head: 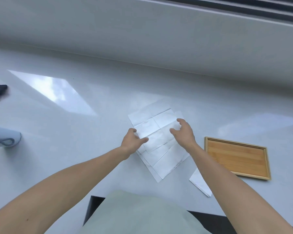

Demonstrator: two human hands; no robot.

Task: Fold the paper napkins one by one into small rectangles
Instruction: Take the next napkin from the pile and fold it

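Hovering both hands over the unfolded napkin stack (157,141) just left of the wooden tray (236,157): your left hand (134,141) and right hand (183,132) have fingers spread, gripping nothing. Pinch only the top sheet's edge, fold along the existing creases, press flat on the worktop (91,141).

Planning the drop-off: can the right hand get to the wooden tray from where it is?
Probably yes. The right hand hovers open over the unfolded napkins, and the wooden tray lies just to its right with only bare table between.
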